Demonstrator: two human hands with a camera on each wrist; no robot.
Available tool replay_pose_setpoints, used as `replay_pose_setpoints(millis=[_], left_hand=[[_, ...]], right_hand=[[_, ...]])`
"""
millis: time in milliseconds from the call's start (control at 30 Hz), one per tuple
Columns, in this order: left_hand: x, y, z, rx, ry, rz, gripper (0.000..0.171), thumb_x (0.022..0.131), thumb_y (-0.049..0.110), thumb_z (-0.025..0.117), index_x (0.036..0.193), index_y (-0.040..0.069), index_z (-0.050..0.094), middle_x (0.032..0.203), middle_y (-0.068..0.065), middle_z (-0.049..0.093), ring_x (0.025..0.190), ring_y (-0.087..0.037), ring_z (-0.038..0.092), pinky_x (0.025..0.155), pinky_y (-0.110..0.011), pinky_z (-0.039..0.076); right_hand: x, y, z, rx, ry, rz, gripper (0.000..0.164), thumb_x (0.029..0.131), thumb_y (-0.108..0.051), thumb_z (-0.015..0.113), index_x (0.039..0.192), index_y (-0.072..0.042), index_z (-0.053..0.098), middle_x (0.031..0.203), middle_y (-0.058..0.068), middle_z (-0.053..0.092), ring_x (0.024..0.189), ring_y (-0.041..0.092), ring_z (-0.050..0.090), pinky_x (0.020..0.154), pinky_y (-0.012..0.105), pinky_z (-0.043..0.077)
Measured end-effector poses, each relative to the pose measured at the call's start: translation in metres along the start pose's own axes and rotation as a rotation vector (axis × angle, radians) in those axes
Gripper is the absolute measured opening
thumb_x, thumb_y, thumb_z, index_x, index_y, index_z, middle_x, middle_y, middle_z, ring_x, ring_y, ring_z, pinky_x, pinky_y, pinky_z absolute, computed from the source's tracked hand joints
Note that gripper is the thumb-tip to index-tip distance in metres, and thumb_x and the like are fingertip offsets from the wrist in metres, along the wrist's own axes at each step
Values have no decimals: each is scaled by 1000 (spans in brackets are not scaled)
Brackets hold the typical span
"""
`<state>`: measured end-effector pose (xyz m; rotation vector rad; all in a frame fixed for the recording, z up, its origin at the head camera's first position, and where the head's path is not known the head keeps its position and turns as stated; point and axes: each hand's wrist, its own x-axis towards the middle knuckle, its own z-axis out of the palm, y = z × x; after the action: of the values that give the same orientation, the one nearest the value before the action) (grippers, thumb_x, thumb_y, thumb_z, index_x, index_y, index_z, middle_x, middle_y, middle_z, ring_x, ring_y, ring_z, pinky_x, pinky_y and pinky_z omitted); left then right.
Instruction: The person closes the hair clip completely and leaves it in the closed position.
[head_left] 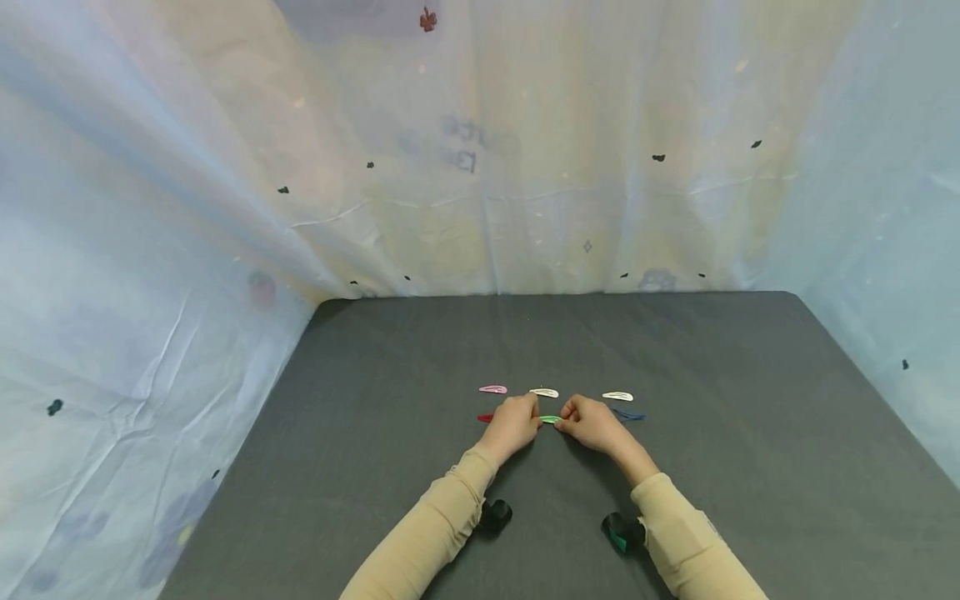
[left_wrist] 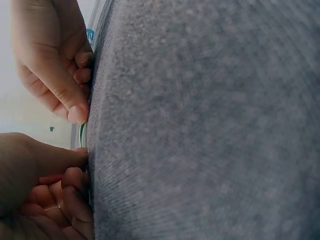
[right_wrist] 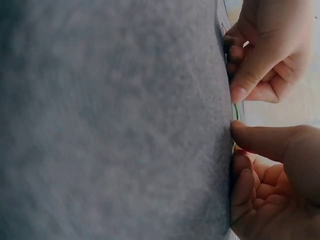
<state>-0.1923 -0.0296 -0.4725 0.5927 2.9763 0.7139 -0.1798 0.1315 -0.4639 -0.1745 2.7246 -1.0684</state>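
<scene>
A green snap hair clip (head_left: 550, 419) lies low over the dark cloth, with a hand at each end of it. My left hand (head_left: 513, 425) pinches its left end between thumb and index finger; the other fingers curl under. At the opposite end, my right hand (head_left: 594, 425) pinches the clip in the same way. Only the thin green middle (left_wrist: 81, 134) shows between the fingertips in the left wrist view. Just left of my left hand is a red hair clip (head_left: 485, 417), partly covered. A blue hair clip (head_left: 628, 415) lies right beyond my right hand.
Behind the hands, a pink hair clip (head_left: 492, 389), a white one (head_left: 543, 392) and a cream one (head_left: 618, 397) lie in a row. The dark grey cloth-covered table (head_left: 390, 358) meets pale printed curtains (head_left: 555, 200) at the back and sides.
</scene>
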Motion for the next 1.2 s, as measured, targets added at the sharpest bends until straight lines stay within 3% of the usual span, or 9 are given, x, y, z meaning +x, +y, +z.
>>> replay_pose_setpoints(millis=[167, 333, 733, 1000, 1200], left_hand=[[-4, 1, -2, -4, 36, 27, 14, 78, 4, 65, 72, 8, 53, 62, -3, 54, 51, -10, 43, 49, -23, 32], [-4, 4, -3, -25, 22, 23, 13, 78, 3, 62, 73, 8, 51, 61, -2, 50, 50, -9, 38, 47, -22, 30], [1, 3, -5, -72, -3, -22, 12, 78, 8, 64, 85, 6, 54, 73, -5, 57, 57, -14, 48, 52, -25, 37], [0, 23, -8, -91, -4, 0, 15, 85, 18, 64, 92, 8, 56, 66, 0, 53, 52, -9, 43, 48, -20, 33], [4, 49, -1, -197, -15, 53, 18, 87, 19, 62, 100, 7, 58, 64, 3, 54, 49, -2, 42, 45, -16, 32]], right_hand=[[-1, -3, 3, -13, 41, -25, 11, 81, -11, 65, 83, -3, 58, 69, 4, 57, 58, 12, 48, 55, 24, 37], [-2, -2, 3, -43, 80, -62, 8, 79, -9, 64, 77, -5, 57, 65, 2, 57, 57, 10, 47, 54, 23, 37], [-7, 0, -11, 27, 7, -51, 13, 88, -19, 60, 86, -7, 60, 71, 3, 59, 59, 11, 48, 56, 25, 38], [-17, 8, -26, 125, -15, -68, 20, 91, -23, 58, 96, -4, 59, 81, 10, 65, 65, 15, 58, 56, 29, 44], [-27, 24, -51, 122, 31, -27, 26, 93, -28, 57, 102, -4, 58, 84, 13, 65, 69, 18, 60, 60, 29, 46]])
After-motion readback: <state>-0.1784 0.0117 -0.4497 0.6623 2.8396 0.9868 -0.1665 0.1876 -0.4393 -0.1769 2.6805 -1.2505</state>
